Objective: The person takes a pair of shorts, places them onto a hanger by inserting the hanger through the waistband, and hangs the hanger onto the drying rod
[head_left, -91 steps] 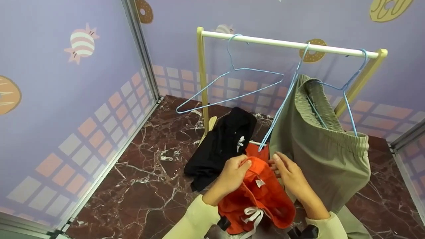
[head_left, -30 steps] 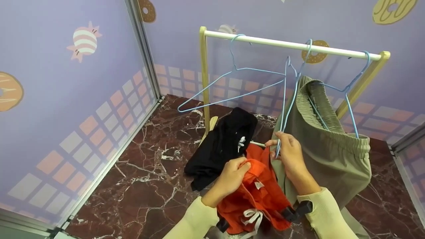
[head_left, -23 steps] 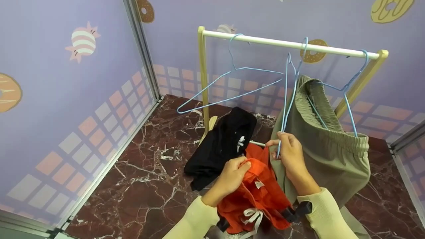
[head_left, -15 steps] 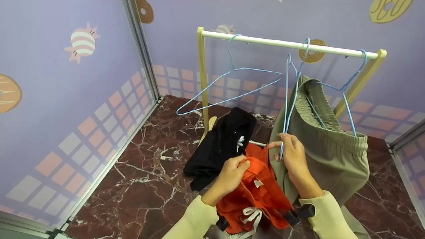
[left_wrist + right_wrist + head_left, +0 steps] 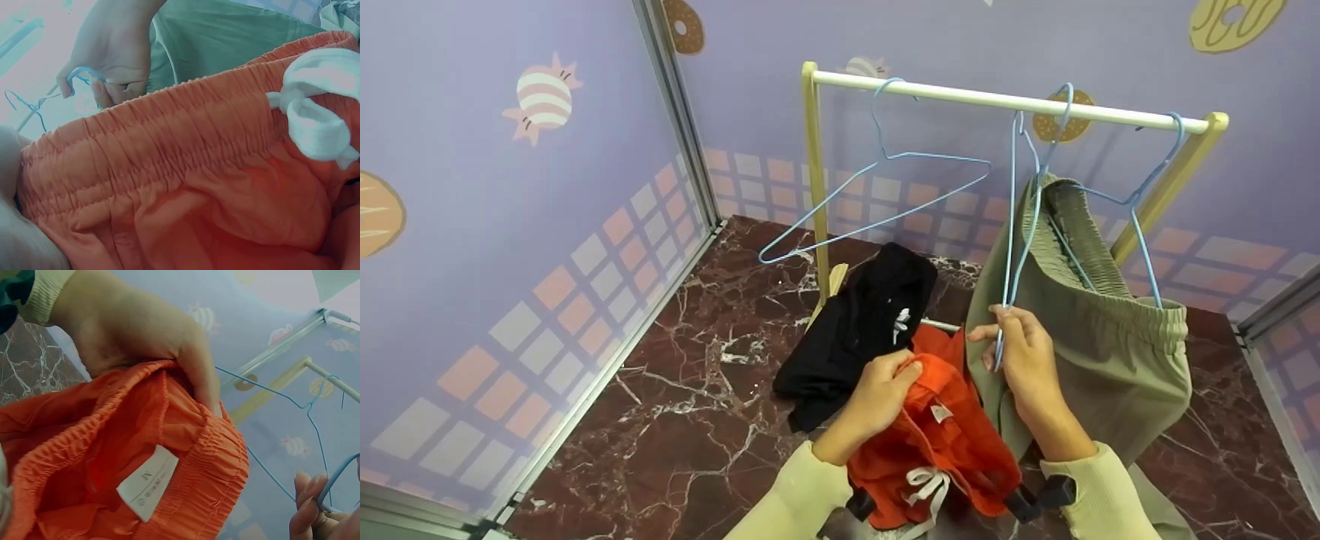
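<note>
Clothes rack: a white rail on pale wooden posts (image 5: 945, 91), standing against lilac walls (image 5: 607, 90) printed with sweets and doughnuts.
Near the left post: a bare light-blue wire hanger (image 5: 937, 157) hooked on the rail.
Near the right post: olive-green trousers with an elastic waist (image 5: 1102, 337) on another blue wire hanger (image 5: 1144, 251); they hang just behind the right hand and crowd that side.
On the left: a crumpled black garment with a white mark (image 5: 847, 337), near the left hand, above the dark red marble floor (image 5: 675, 390).
Orange-red garment with a gathered waistband and white drawstring (image 5: 960, 450): below the rail, in front of the rack, its waistband upward and a white label (image 5: 941, 413) showing inside.
Left hand (image 5: 881, 394): thumb and fingers pinch the orange waistband's edge.
Right hand (image 5: 1027, 360): fingertips pinch the lower end of the middle blue wire hanger (image 5: 1012, 195), which is hooked on the rail and seen nearly edge-on.
Hard to make out: the orange garment's lower part is cut off in both wrist views; whether the orange patch behind the waistband belongs to it, I cannot tell.
</note>
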The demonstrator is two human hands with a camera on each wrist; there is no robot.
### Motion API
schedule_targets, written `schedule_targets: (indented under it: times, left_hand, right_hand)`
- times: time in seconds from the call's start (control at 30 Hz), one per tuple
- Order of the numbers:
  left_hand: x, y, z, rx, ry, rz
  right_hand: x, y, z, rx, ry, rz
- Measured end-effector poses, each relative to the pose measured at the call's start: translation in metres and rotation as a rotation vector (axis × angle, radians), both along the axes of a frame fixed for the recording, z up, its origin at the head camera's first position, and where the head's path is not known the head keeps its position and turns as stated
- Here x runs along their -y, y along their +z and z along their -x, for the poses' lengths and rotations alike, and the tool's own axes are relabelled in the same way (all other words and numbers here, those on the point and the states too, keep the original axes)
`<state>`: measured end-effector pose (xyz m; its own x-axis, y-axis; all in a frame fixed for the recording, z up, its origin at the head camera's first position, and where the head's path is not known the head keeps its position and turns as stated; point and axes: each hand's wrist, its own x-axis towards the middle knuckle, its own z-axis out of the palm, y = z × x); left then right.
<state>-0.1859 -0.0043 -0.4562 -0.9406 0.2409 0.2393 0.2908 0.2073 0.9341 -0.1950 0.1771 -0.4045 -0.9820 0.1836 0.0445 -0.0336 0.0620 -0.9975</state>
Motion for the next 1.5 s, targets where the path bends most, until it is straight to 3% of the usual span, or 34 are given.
schedule_targets:
  times: [0.47, 0.57, 0.73, 0.8, 0.87, 0.97, 1.1, 1.23, 1.3, 1.5]
  left_hand:
    - [0.001, 0.005, 0.009, -0.030, 0.014, 0.029]
    - [0.003, 0.016, 0.005, -0.024, 0.021, 0.018]
    - [0.005, 0.017, 0.009, -0.030, 0.043, -0.002]
    - [0.006, 0.009, 0.016, -0.027, 0.058, 0.001]
    - [0.007, 0.011, 0.017, -0.021, 0.068, 0.001]
    - [0.009, 0.017, 0.017, -0.015, 0.079, 0.010]
    - [0.011, 0.034, 0.010, -0.017, 0.092, 0.024]
    - [0.014, 0.043, 0.007, -0.058, 0.118, 0.038]
    - [0.014, 0.044, 0.008, -0.070, 0.132, 0.037]
    - [0.015, 0.023, 0.027, -0.044, 0.159, 0.024]
  right_hand:
    - [-0.010, -0.002, -0.016, -0.005, 0.040, 0.006]
    - [-0.011, -0.004, -0.019, -0.009, 0.044, 0.001]
    - [-0.014, -0.007, -0.024, -0.015, 0.074, -0.006]
    - [-0.016, -0.007, -0.026, -0.015, 0.090, -0.011]
    - [-0.018, -0.006, -0.028, -0.017, 0.103, -0.017]
    - [-0.020, -0.007, -0.032, -0.018, 0.110, -0.027]
    - [-0.023, -0.010, -0.039, -0.012, 0.120, -0.025]
    - [-0.026, -0.015, -0.046, -0.027, 0.142, 0.006]
    - [-0.027, -0.017, -0.050, -0.038, 0.156, 0.021]
    - [-0.031, -0.021, -0.061, -0.050, 0.188, 0.022]
